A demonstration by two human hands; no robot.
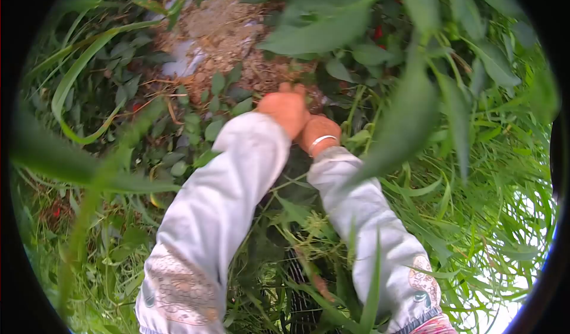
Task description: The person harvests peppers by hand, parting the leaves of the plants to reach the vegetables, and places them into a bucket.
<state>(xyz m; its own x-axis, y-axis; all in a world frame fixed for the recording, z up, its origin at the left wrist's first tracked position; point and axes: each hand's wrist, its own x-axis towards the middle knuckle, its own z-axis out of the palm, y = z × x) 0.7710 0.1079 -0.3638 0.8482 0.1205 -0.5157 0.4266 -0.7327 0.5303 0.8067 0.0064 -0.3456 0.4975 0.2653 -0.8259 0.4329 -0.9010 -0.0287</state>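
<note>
My left hand [284, 113] and my right hand [319, 133] are side by side and touching, low among leafy plants at the edge of a strip of brown soil [222, 34]. The left hand looks closed, its fingers curled forward and slightly blurred. Rounded and closed too, the right hand has its fingertips hidden behind the left. Whatever the two hands grip cannot be made out. A pale band [322, 141] circles the right wrist. Small dark-green leaves [217, 129] lie just left of the hands.
Large green leaves [332, 22] hang close to the camera, one blurred leaf [404, 108] crossing above my right sleeve [362, 203]. Long grass [463, 215] fills the right side. Pale sheeting [183, 59] shows through the soil. Small red spots [377, 32] appear among the foliage.
</note>
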